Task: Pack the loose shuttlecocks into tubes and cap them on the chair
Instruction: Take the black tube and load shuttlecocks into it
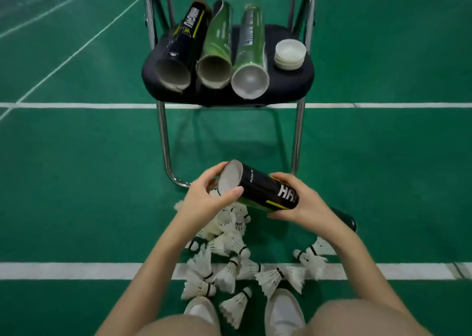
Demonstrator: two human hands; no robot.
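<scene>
Head view — green court floor [76, 169], white lines; chair [286, 85] ahead; left hand [204, 197], right hand [298, 202] grip black tube [258, 187].

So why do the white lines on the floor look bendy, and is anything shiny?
In the head view, the wide lens bows the court lines near the edges; glare streaks the chair's chrome legs and the green tubes; the chair casts a soft shadow on the floor, and the knees at the bottom edge look blurred.
</scene>
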